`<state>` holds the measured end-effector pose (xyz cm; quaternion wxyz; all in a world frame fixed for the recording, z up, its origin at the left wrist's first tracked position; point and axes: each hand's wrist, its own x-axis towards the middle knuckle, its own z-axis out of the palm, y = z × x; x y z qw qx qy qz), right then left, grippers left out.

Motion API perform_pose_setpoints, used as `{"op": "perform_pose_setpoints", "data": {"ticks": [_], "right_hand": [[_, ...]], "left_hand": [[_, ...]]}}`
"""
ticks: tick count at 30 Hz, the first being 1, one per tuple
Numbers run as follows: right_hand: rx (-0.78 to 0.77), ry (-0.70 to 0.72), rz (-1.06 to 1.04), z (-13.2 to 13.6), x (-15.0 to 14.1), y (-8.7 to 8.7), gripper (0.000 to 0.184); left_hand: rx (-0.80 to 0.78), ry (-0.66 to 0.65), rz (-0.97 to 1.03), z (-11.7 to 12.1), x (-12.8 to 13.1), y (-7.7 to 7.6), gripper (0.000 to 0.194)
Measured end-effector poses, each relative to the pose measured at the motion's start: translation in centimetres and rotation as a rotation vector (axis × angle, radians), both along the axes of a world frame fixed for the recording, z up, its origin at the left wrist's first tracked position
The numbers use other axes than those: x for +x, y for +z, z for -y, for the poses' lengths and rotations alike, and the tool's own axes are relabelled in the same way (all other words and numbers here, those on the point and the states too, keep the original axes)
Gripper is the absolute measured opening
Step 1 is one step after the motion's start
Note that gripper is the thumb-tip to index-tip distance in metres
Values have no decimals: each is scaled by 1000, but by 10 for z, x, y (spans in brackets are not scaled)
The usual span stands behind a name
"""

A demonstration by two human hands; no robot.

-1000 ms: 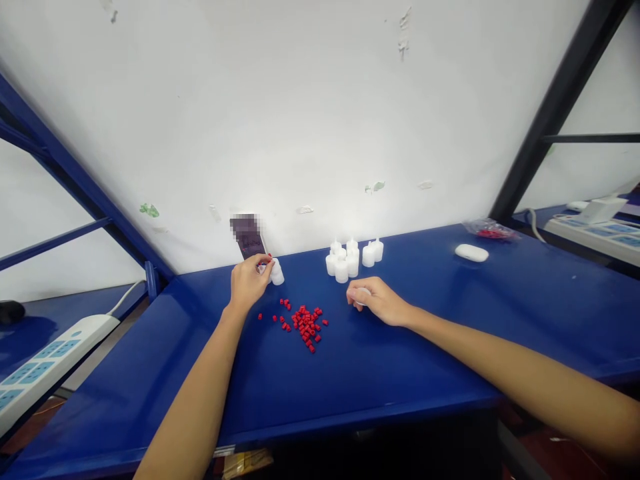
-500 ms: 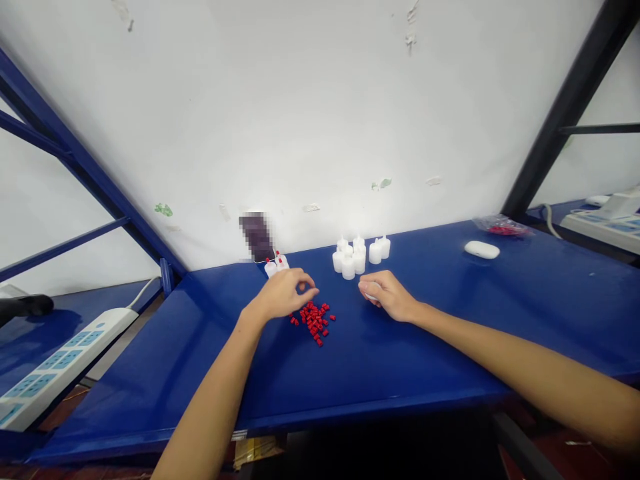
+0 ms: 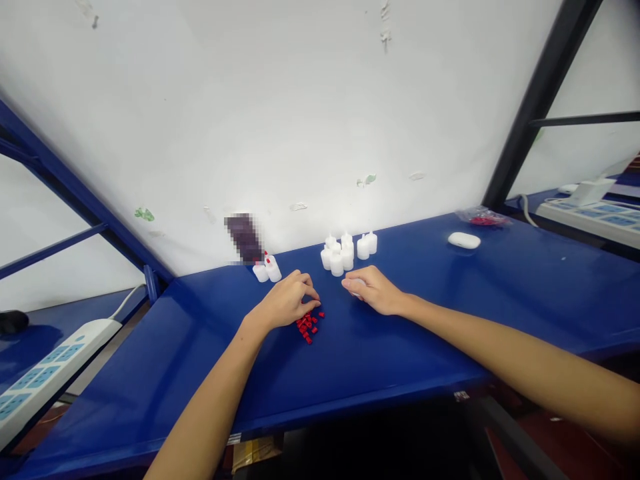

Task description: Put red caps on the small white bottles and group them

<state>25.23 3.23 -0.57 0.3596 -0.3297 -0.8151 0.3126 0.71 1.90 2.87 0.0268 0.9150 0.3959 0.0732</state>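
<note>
My left hand (image 3: 293, 299) is over the pile of small red caps (image 3: 306, 327), covering part of it. Its thumb and fingertips are pinched together, and whatever is between them is hidden. My right hand (image 3: 373, 289) is wrapped round a small white bottle (image 3: 358, 287), of which only a bit shows between the fingers. Behind it stand several white bottles (image 3: 337, 264) with thin bare nozzles, and a close pair (image 3: 364, 248) stands to their right. Left of these, past my left hand, are white bottles (image 3: 273, 269) with red tips.
A dark, blurred-out phone-like slab (image 3: 245, 239) leans on the wall. On the right of the blue table (image 3: 400, 360) lie a white rounded case (image 3: 464, 241) and a clear bag (image 3: 483, 219) with red pieces. A power strip (image 3: 55, 373) lies at the left.
My left hand has come down from above the caps onto the pile, its fingers closing together. My right hand still holds the white bottle. The whole view has shifted slightly.
</note>
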Motion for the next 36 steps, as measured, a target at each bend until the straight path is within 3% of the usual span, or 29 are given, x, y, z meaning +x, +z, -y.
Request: {"op": "perform_pose_setpoints", "data": {"ticks": [7,10,14,18,23,36], "right_hand": [[26,-31,47,2,-1,3,46],[29,-32,62,4,-2,4,39],[40,24,51,4,-3,4,50],[26,39,41,4,-3,1,56],[89,49,106,4,-1,3,55],[192,-41,292,8,4,8,52]], "left_hand": [[79,-45,74,5,8,2,18],[136,-73,308,10,19,1,15],[160,-66,660,15,37,-7,11],[90,7,854,18,48,-15,11],[41,-22,867,21,52,-17,10],[250,-171,745,22,53,-21,11]]}}
